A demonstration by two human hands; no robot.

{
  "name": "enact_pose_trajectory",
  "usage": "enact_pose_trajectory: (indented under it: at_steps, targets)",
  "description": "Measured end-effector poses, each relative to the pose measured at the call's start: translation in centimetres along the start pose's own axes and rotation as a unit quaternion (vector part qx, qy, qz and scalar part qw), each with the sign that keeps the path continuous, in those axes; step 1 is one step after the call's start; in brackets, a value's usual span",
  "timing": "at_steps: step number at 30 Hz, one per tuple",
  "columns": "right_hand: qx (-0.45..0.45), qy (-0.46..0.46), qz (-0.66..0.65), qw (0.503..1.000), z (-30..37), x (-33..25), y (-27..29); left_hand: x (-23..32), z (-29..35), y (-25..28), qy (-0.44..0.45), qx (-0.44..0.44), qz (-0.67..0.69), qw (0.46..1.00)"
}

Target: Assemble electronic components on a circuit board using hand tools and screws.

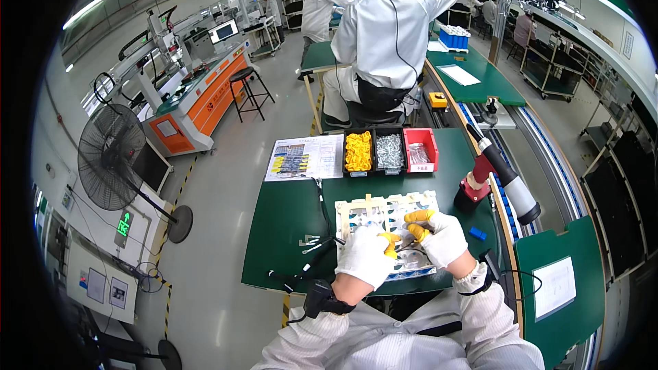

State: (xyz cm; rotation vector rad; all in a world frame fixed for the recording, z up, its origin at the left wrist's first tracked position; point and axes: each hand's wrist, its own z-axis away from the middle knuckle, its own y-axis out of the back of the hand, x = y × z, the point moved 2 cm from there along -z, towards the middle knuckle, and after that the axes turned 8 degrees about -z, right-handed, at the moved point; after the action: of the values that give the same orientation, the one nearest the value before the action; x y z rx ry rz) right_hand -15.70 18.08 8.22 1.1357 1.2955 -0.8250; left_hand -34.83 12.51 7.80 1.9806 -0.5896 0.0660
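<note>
In the middle of the green bench lies a cream-coloured frame (370, 203) with round openings and blue parts inside. Both my hands are over it, in white gloves with yellow finger ends. My left hand (367, 257) is at its near left, fingers curled together. At the near right, my right hand (442, 236) has thumb and fingers bent inward over the frame, close to a dark wire (409, 247). Whatever the fingertips pinch is hidden or too small to name. Several cable leads with metal lugs (312, 240) lie left of the frame.
Behind the frame stand a bin of yellow parts (358, 152), a bin of metal screws (390, 152) and a red bin (421, 151). A printed sheet (301, 159) lies left. On the right are a black-and-silver tool (507, 178) and a small blue block (478, 233). A co-worker (387, 34) sits ahead.
</note>
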Motion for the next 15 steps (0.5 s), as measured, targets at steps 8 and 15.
enact_pose_trajectory:
  at_steps: [8,15]
  targets:
    - [0.012,0.033,0.028,0.999,0.1,0.1,-0.5,0.1,0.1,0.3,-0.042,0.004,-0.025,0.999]
    - [-0.015,0.087,0.036,0.995,-0.1,-0.9,0.0,0.4,0.1,0.1,-0.053,0.003,-0.065,0.996]
